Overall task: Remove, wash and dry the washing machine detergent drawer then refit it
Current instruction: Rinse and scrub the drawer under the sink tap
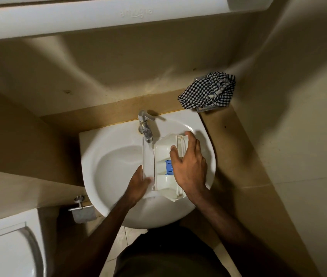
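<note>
The white detergent drawer [163, 166] is held over the basin of the white sink [106, 172], its far end lying just under the chrome tap [145, 126]. Its left side is gripped by the left hand [138, 185], whose fingers are curled beneath the edge with the thumb pressed against the side wall. Its right side is covered by the right hand [188, 168], the fingers spread and bent over the rim, the thumb reaching into a compartment near the blue insert [168, 166]. A checked cloth [208, 90] is seen crumpled on the brown counter [218, 140], behind and to the right of the sink.
</note>
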A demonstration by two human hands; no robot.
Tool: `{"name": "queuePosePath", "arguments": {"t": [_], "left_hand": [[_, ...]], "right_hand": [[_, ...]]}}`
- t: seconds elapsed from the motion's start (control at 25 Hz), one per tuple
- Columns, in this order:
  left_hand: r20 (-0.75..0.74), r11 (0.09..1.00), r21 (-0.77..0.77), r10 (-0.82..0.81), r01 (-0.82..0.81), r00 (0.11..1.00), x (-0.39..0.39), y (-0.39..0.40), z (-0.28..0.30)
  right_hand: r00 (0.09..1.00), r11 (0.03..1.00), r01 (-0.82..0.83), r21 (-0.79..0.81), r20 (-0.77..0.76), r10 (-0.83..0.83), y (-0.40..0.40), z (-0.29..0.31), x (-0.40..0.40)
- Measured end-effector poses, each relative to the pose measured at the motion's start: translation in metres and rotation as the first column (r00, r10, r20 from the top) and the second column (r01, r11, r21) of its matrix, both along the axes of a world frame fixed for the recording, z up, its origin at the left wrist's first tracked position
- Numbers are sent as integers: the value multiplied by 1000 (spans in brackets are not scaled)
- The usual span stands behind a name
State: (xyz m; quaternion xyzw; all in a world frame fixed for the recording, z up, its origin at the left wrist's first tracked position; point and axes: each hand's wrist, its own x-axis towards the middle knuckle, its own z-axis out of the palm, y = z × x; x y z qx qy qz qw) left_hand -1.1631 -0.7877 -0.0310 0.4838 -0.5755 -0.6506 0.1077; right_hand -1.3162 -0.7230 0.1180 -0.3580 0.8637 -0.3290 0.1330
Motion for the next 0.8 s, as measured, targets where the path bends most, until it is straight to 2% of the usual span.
{"name": "queuePosePath", "arguments": {"t": [0.12, 0.16, 0.24, 0.28, 0.4, 0.44, 0.48, 0.52, 0.64, 0.68, 0.8], "left_hand": [[193, 958, -215, 235, -192, 953, -8, 17, 6], [195, 932, -235, 322, -275, 926, -13, 21, 5], [161, 913, -165, 397, -372, 903, -20, 21, 6], [143, 931, -106, 361, -349, 921, -19, 21, 6], [56, 996, 1, 90, -91, 994, -2, 23, -7], [12, 995, 72, 66, -66, 998, 5, 27, -4], [-6, 986, 129, 103, -101, 995, 10, 32, -6], [13, 980, 124, 156, -157, 988, 11, 38, -2], [102, 929, -39, 371, -369, 923, -2, 43, 2], [103, 910, -44, 414, -412, 904, -5, 45, 2], [58, 871, 77, 481, -484, 875, -4, 54, -5]], "right_hand": [[1000, 1000, -10, -3, 11, 10, 2, 1, -2], [1000, 1000, -19, -1, 11, 19, 2, 1, -2], [999, 999, -52, 2, -2, 52, 0, 3, 1], [998, 998, -67, 6, -11, 67, -2, 5, 0], [997, 997, -81, 16, -18, 81, -4, 6, -3], [996, 996, -84, 12, -19, 85, -3, 6, -3], [996, 996, -89, 1, -24, 89, -3, 7, -2], [995, 995, -94, -12, -29, 94, -2, 7, 0], [996, 997, -76, -14, -49, 76, -6, 3, 4], [997, 998, -65, -13, -51, 64, -4, 2, 6], [998, 997, -56, -47, -44, 54, 1, 2, 3]]}}
